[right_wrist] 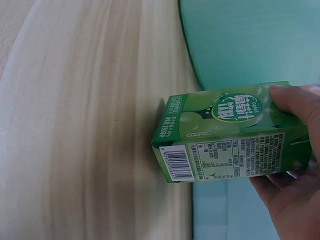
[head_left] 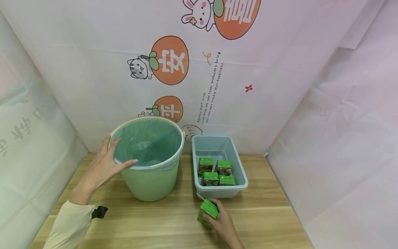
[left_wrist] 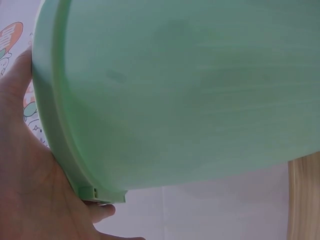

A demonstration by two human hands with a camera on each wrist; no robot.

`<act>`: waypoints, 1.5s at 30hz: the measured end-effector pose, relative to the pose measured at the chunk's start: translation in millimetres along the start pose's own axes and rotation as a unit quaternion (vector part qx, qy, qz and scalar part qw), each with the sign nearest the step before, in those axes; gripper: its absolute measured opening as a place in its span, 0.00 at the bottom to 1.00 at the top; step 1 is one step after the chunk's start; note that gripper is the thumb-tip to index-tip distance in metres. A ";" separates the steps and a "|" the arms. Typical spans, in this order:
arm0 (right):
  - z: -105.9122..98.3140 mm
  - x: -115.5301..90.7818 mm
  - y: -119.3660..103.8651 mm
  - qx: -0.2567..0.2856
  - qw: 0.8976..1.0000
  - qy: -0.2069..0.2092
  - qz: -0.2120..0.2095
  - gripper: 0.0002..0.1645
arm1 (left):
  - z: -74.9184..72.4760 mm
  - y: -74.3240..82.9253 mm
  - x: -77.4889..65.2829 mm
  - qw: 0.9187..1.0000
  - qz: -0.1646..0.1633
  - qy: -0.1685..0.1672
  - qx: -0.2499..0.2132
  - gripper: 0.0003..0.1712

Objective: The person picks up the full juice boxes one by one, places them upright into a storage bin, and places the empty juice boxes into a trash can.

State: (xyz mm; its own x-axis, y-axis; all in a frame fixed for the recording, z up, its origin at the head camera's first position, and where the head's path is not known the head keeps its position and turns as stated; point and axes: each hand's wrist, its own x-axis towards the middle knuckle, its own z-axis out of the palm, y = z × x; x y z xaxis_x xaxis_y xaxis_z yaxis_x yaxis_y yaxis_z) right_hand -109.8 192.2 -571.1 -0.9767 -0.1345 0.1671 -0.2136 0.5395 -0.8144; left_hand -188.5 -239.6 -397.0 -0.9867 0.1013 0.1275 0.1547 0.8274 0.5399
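Observation:
My left hand (head_left: 104, 166) lies at the left rim of a light green bucket (head_left: 149, 183), its thumb and fingers spread along the rim. In the left wrist view the bucket's side (left_wrist: 175, 100) fills most of the picture, and the hand sits against its rim. My right hand (head_left: 223, 221) grips a green juice box (head_left: 206, 211) with a straw at its top, in front of a pale blue bin (head_left: 220, 188). In the right wrist view the juice box (right_wrist: 225, 132) shows a barcode, with the thumb on its printed front.
A thin bag (head_left: 149, 145) lines the bucket. Inside the blue bin stand several more green juice boxes (head_left: 226, 180). Bucket and bin stand side by side on a wood-grain table (head_left: 264, 214). White printed cloth (head_left: 273, 52) hangs behind and on both sides.

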 end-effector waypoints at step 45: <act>-59.3 58.3 -132.2 -0.015 0.994 -0.020 -0.104 0.33 | -0.1 0.5 0.4 1.000 -0.005 -0.006 -0.009 0.69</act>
State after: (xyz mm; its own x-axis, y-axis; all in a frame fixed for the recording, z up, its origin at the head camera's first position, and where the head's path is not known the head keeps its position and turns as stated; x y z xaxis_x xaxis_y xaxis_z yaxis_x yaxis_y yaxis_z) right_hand -139.7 162.4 -420.7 -0.9099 -0.2779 0.3079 -0.4121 0.5215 -0.7471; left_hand -188.8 -239.2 -396.6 -0.9886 0.1010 0.1119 0.1465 0.8183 0.5559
